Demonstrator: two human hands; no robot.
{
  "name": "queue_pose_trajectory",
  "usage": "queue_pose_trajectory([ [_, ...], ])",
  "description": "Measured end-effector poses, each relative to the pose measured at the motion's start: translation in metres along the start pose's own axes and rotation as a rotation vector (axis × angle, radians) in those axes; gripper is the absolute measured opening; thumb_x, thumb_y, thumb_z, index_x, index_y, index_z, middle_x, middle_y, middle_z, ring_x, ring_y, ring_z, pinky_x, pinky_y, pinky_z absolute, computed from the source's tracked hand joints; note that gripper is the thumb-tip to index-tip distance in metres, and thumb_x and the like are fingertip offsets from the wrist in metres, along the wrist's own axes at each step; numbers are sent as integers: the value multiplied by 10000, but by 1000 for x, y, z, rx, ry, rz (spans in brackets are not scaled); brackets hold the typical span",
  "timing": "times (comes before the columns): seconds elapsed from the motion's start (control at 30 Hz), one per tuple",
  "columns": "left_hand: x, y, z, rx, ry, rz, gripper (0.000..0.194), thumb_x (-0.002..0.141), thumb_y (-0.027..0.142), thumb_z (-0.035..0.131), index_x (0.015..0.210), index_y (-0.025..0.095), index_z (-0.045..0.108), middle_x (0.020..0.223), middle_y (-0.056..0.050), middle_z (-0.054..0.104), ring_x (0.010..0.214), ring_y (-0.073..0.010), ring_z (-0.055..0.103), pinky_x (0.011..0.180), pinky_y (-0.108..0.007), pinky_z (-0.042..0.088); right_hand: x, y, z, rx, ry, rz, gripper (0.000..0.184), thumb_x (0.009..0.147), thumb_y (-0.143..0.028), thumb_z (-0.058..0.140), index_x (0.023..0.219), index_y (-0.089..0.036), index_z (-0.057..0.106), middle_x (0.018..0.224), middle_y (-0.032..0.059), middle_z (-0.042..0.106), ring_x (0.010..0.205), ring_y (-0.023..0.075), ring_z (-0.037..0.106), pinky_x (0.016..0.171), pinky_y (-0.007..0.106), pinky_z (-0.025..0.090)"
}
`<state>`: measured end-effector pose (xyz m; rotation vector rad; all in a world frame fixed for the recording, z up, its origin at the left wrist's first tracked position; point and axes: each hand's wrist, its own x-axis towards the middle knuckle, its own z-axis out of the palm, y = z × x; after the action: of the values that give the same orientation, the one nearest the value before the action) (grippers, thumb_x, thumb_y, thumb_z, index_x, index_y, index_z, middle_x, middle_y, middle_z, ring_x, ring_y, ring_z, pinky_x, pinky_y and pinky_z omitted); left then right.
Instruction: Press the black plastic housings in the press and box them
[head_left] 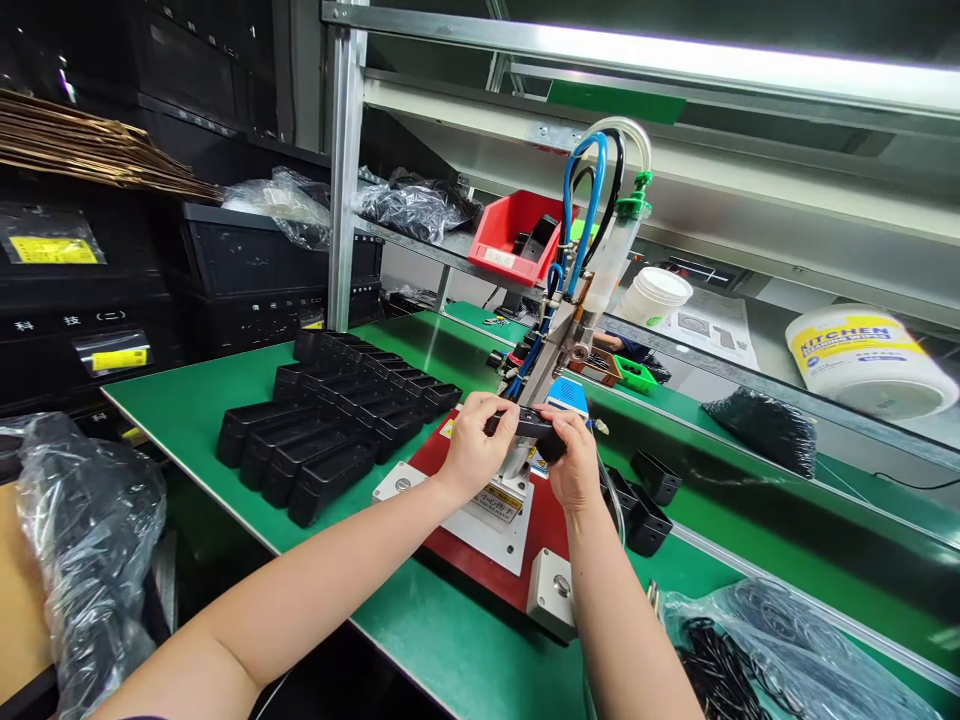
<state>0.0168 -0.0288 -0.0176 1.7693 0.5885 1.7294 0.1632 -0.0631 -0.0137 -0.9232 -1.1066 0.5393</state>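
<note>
black part [534,424]: long, dark piece held up between left hand [480,440] and right hand [574,450], one end in each; above the red base [544,525], in front of the machine column [551,350] as seen from the head. contact with column: can't tell.
left hand: thumb and finger pinching the part's left end.
right hand: closed round the right end, thumb on near side; far fingers partly hidden.
step in hand: looks like two-handed handling or positioning of the part at the machine; no finger on either button box [553,590].
move calls for: probably an even grip at both ends, part kept level, fingertips clear of the column. judgement only.
machine: clear syringe [609,265] with green cap, blue tubes [594,185] looping over it; warning label [501,500] low on the front, beneath the held part.
black housings [322,430]: rows on the table [420,625], left of the machine, open sides up, well apart from both hands.
loose black cases [649,515]: small group right of the machine, beyond the right forearm.
cords [716,655]: black, bundled near right front; clear bag with more just beside.
red bin [517,240]: on the shelf behind, dark pieces inside.
white tub [870,360]: same shelf, far right.
</note>
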Motion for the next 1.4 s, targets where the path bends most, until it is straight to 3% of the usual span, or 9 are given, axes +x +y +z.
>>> queue_pose_trajectory([
  [0.63,-8,0,3,78,82,116,168,909,270,521,916,171,656,986,-90,560,981,-175,568,871,-320,495,4,8,8,86,41,-70,109,747,-286,581,707,-208,645,937,39,685,916,191,606,822,353,450],
  [0.9,-5,-14,1,-9,85,177,175,914,244,501,900,155,651,967,-87,580,960,-163,578,857,-315,496,-2,10,12,41,134,-132,110,739,-295,623,692,-201,653,908,29,688,904,190,603,821,351,445],
  [1.07,-8,-21,1,-51,75,169,187,929,231,459,937,170,636,1035,-93,575,1016,-170,573,853,-320,502,-10,12,14,19,166,-141,122,748,-324,659,715,-206,657,966,36,676,941,203,603,814,351,452],
  [1.3,8,-14,0,-35,3,187,162,903,230,473,847,169,613,919,-72,569,951,-177,572,851,-328,483,-14,20,15,-36,236,-145,175,789,-361,603,750,-191,620,946,44,664,871,192,620,789,359,480],
  [1.4,16,-16,-1,-96,-52,122,175,894,244,473,809,172,608,882,-61,580,923,-178,573,847,-321,469,-17,22,14,-116,273,-185,186,806,-369,602,772,-188,629,937,42,656,890,188,610,831,363,463],
])
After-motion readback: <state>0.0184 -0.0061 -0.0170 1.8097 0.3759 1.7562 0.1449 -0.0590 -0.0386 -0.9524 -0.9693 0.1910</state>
